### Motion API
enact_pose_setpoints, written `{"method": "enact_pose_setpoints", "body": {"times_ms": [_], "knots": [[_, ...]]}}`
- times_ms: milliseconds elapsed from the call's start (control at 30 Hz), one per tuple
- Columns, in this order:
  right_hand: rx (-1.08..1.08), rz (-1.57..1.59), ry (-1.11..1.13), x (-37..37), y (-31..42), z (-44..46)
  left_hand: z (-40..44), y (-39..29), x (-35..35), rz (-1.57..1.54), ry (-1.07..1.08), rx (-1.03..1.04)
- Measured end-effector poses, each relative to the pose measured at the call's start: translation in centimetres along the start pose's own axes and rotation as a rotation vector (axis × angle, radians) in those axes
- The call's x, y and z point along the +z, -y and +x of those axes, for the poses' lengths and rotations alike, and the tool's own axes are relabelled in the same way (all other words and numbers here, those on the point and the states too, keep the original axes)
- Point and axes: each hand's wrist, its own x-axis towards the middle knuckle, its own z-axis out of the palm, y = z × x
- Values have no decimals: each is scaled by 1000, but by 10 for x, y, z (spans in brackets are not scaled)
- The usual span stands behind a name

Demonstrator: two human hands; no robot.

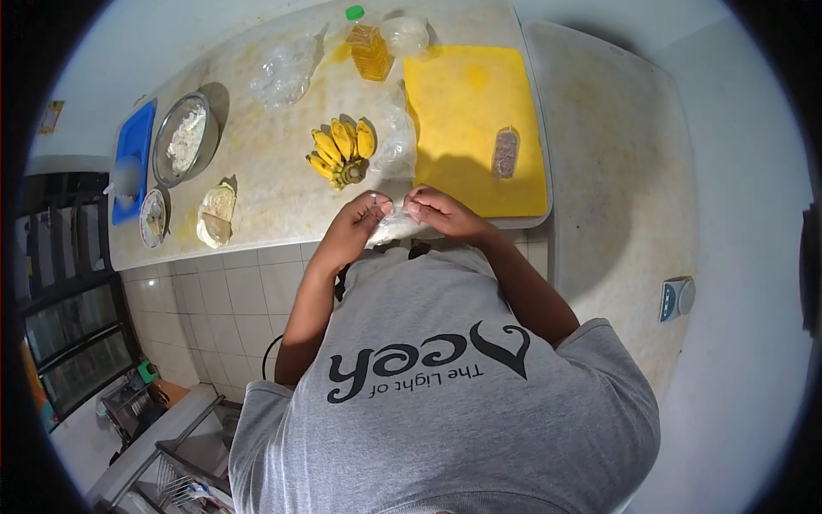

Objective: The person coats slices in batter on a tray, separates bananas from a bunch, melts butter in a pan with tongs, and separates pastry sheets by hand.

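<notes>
At the table's front edge, close to my body, a clear plastic bag with something whitish in it hangs between my two hands. My left hand has its fingers closed on the bag's top from the left side. From the right, my right hand pinches the same bag, a short gap away. Just beyond them lies a bunch of yellow bananas. A yellow cutting board is to the right, with a small packet of brown stuff on it.
Farther back stand an oil bottle with a green cap and a whitish bag. Crumpled plastic lies left of them. Leftward are a metal bowl of white flour-like stuff, a blue tray, a small dish and cut cabbage.
</notes>
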Motion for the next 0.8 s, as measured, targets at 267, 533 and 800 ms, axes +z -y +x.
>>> {"method": "enact_pose_setpoints", "body": {"times_ms": [267, 533, 800], "knots": [[-142, -255, -149, -1, 34, -1, -2, -6, 2, -589, 44, -151], [-381, -325, -330, 10, 66, -9, -14, -25, 4, -432, -142, 233], [-274, -313, -242, 8, 68, -8, -13, -34, 5, -653, -279, 159]]}}
